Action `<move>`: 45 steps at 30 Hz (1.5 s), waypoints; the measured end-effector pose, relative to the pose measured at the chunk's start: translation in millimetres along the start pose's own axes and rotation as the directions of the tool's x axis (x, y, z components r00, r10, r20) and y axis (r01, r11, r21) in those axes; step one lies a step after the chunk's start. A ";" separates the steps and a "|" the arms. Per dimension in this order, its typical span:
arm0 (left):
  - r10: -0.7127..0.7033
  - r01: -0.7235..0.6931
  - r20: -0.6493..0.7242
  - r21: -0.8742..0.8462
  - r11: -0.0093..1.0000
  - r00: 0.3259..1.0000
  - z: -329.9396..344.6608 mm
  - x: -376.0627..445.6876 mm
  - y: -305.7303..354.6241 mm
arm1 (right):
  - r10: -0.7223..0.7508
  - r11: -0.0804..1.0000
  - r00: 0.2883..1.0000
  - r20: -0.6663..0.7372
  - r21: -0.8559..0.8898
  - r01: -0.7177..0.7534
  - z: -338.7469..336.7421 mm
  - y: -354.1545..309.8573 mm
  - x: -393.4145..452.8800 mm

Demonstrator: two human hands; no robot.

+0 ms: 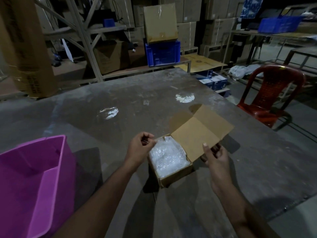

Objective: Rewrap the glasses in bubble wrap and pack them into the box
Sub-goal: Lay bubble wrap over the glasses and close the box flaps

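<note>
A small brown cardboard box [176, 176] stands open on the grey table, a little right of centre. White bubble wrap [167, 158] fills it to the rim; any glasses inside are hidden. The box's wide flap [200, 133] stands open to the right. My right hand [215, 156] holds the near edge of that flap, thumb on top, fingers under it. At the box's left far corner, my left hand [141, 147] has its fingers curled and pinches the edge of the bubble wrap.
A pink plastic bin [34, 177] stands at the table's near left edge. A red plastic chair [272, 95] is beyond the table's right side. Two shiny patches [108, 113] lie on the worn table top [120, 93]. Shelving, cartons and blue crates [163, 52] fill the background.
</note>
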State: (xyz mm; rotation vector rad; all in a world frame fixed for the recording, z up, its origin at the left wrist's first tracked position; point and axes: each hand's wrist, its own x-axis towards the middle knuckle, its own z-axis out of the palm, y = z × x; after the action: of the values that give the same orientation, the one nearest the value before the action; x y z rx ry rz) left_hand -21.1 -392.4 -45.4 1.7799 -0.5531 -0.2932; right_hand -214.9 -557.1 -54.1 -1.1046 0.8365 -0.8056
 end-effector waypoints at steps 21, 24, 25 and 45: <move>-0.212 0.207 0.060 0.080 0.975 0.976 -27.4 0.8 -63.5 | -0.330 0.453 0.856 0.399 -0.728 0.514 31.7 13.5 -42.5; -0.268 0.259 0.118 0.092 0.962 0.956 -43.6 -9.7 -54.2 | -0.321 0.411 0.831 0.455 -0.723 0.555 26.9 18.2 -47.3; -0.290 0.279 0.146 0.090 0.956 0.946 -50.6 -11.6 -49.8 | -0.311 0.420 0.832 0.460 -0.719 0.554 25.5 18.2 -48.5; -0.484 0.483 0.207 0.058 0.873 0.850 -77.6 -9.4 19.9 | 0.017 0.845 0.904 0.427 -0.489 0.215 5.3 -0.8 -63.0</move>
State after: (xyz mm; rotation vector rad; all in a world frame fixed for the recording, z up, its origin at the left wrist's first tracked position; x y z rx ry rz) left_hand 3.1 -326.7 -5.5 1.8853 -0.2411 -0.8463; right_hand -239.2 -500.0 -41.8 -1.7556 0.6455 -0.3915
